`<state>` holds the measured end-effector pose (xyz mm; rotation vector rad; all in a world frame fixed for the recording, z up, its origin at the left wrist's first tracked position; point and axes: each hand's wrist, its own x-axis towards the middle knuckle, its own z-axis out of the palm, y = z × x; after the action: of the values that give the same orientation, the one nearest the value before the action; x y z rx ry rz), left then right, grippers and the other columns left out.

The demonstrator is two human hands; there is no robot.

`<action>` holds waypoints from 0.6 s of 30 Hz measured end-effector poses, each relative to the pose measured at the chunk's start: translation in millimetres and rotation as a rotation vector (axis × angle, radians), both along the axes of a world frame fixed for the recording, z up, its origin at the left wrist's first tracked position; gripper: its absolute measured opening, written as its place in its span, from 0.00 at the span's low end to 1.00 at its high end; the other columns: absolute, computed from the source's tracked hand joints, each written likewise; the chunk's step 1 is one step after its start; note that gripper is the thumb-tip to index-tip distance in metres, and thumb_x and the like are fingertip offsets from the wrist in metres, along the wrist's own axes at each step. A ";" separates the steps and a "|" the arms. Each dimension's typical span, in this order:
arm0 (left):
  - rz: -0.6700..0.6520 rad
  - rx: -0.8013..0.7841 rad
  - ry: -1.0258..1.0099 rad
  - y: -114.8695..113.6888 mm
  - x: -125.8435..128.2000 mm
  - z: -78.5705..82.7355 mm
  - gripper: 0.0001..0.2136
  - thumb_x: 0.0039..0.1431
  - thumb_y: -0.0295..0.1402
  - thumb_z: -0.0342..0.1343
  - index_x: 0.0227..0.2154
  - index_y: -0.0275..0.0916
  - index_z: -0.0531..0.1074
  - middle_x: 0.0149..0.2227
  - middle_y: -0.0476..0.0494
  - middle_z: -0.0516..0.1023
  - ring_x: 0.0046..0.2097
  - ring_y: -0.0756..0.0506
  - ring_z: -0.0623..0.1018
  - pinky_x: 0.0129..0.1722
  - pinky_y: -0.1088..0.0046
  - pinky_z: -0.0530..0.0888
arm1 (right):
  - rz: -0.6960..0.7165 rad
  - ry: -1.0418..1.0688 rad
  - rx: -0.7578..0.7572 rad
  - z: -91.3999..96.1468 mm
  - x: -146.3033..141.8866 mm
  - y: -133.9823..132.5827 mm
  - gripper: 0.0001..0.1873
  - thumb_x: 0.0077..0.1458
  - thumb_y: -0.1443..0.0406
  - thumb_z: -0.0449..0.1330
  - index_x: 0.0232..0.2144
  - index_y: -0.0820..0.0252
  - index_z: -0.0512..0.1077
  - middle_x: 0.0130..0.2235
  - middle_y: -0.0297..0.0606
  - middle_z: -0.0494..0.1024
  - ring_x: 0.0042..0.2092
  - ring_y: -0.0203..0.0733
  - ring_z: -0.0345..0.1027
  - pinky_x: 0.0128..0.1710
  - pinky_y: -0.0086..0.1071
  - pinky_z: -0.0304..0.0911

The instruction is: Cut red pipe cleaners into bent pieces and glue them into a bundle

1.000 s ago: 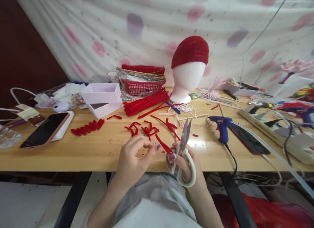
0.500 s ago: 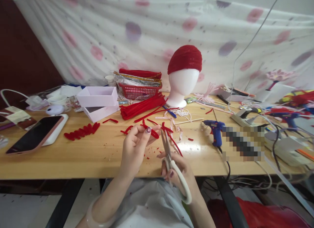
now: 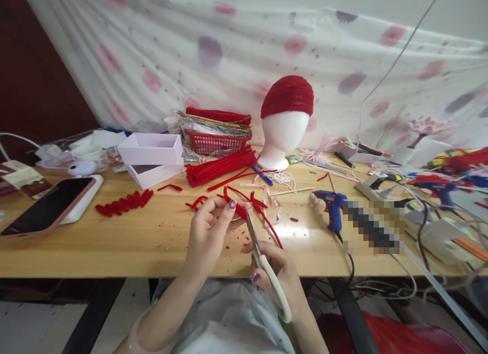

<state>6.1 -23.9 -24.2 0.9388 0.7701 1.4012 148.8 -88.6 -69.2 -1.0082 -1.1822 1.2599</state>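
Table (image 3: 114, 242), left hand (image 3: 208, 232) pinching stem (image 3: 239, 210), scissors (image 3: 271, 283) beside

Glittery purple polish is showing on the nails of the left hand (image 3: 208, 234), which is pinching a red fuzzy stem (image 3: 239, 210). The scissors (image 3: 271, 280) in the right hand (image 3: 284, 262) are showing white handles and grey blades. At twelve o'clock a white foam head (image 3: 284, 135) is wearing a red cap (image 3: 287, 95). At two o'clock a blue glue gun (image 3: 331, 204) is lying on the pale wooden table (image 3: 133, 242). A white cloth (image 3: 229, 49) is showing pink and purple blotches.
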 end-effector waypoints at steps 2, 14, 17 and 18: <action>0.006 -0.001 0.000 -0.1 0.3 -0.1 0.16 0.53 0.45 0.67 0.30 0.39 0.72 0.36 0.41 0.85 0.44 0.39 0.84 0.45 0.61 0.81 | -0.016 -0.007 0.025 -3.9 -0.4 1.6 0.24 0.42 0.47 0.73 0.34 0.58 0.81 0.21 0.28 0.64 0.20 0.31 0.47 0.21 0.29 0.53; -0.005 -0.016 -0.016 0.7 0.9 1.6 0.17 0.51 0.46 0.69 0.29 0.39 0.72 0.34 0.42 0.85 0.43 0.39 0.84 0.45 0.61 0.81 | -0.014 -0.036 0.029 -12.1 5.4 3.8 0.23 0.39 0.51 0.77 0.33 0.60 0.81 0.19 0.26 0.64 0.18 0.30 0.51 0.16 0.25 0.47; -0.026 -0.025 -0.025 1.2 0.2 1.9 0.17 0.51 0.46 0.69 0.29 0.39 0.72 0.34 0.42 0.85 0.43 0.39 0.84 0.45 0.61 0.81 | 0.004 -0.032 -0.023 -13.9 5.7 3.4 0.24 0.41 0.49 0.75 0.32 0.60 0.78 0.18 0.26 0.63 0.17 0.30 0.51 0.16 0.25 0.46; -0.029 -0.026 -0.023 1.4 -0.2 1.9 0.17 0.51 0.46 0.69 0.29 0.39 0.72 0.34 0.42 0.85 0.43 0.39 0.84 0.45 0.61 0.81 | 0.012 -0.033 -0.036 -14.2 5.9 3.1 0.24 0.42 0.48 0.75 0.33 0.60 0.78 0.17 0.26 0.63 0.17 0.30 0.51 0.16 0.26 0.47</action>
<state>5.9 -22.5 -22.4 0.9091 0.7535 1.3710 154.7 -85.4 -83.4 -1.0531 -1.1959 1.2829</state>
